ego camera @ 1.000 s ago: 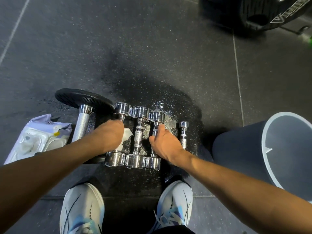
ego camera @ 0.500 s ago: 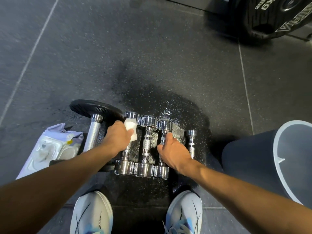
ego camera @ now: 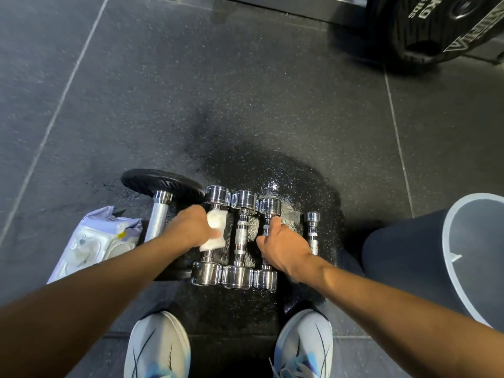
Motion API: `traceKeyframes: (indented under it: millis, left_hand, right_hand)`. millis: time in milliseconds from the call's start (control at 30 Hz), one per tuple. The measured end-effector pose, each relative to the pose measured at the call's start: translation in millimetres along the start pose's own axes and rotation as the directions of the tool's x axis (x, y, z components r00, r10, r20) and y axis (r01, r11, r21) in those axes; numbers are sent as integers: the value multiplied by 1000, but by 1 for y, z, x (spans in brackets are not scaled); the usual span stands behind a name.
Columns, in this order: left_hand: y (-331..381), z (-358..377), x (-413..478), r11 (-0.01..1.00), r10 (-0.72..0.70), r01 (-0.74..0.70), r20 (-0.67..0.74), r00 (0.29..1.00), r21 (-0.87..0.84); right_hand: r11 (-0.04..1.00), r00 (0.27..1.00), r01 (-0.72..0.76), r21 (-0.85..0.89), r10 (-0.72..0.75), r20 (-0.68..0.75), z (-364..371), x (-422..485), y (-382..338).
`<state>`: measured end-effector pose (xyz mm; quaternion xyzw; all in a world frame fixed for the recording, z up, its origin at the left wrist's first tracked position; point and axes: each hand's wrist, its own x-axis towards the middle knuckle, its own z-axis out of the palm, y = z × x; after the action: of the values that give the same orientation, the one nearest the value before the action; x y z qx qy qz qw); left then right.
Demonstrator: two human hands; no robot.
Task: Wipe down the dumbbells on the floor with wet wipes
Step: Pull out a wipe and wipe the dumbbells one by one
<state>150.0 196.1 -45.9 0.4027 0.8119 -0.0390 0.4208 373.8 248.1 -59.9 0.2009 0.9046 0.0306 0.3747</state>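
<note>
Three chrome dumbbells lie side by side on the wet dark floor. My left hand [ego camera: 191,229] grips a white wet wipe [ego camera: 215,230] wrapped round the handle of the left dumbbell [ego camera: 208,271]. The middle dumbbell [ego camera: 241,236] lies untouched between my hands. My right hand [ego camera: 283,248] rests on the right dumbbell [ego camera: 268,207], fingers curled over its handle. A smaller chrome dumbbell [ego camera: 312,230] lies just right of that hand. A larger dumbbell with a black plate [ego camera: 161,184] and a chrome handle sits to the left.
A wet wipes pack [ego camera: 92,244] lies on the floor at the left. A grey bin [ego camera: 452,249] stands at the right. A black weight plate [ego camera: 436,25] leans at the top right. My two white shoes [ego camera: 158,347] stand below the dumbbells.
My left hand slid the wipe up toward the far head of the left dumbbell, then back down to mid-handle. My right hand stayed on the right dumbbell. The camera tilted slightly.
</note>
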Motion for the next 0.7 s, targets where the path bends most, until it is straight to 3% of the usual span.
traceKeyframes:
  millis: [100, 167, 300, 367, 467, 700]
  left_hand:
    - [-5, 4, 14, 964, -44, -7, -184, 982, -267]
    - [-5, 10, 14, 947, -62, -17, -235, 970, -320]
    - [-1, 5, 16, 982, -22, -3, -129, 991, -188]
    - [0, -3, 17, 996, 0, -5, -58, 998, -87]
    - [1, -4, 15, 998, 19, -21, 27, 999, 58]
    - [0, -2, 6, 978, 15, -60, 214, 977, 201]
  right_hand:
    - [999, 1000, -24, 27, 24, 19, -5, -3, 0]
    - [999, 999, -33, 39, 32, 13, -5, -1, -2]
    - [970, 995, -98, 222, 103, -11, 3, 7, -4]
    - [985, 996, -78, 153, 85, -41, 8, 10, -6]
    - [976, 997, -53, 211, 64, -46, 4, 7, -3]
    - [992, 997, -80, 94, 79, 17, 6, 4, -2]
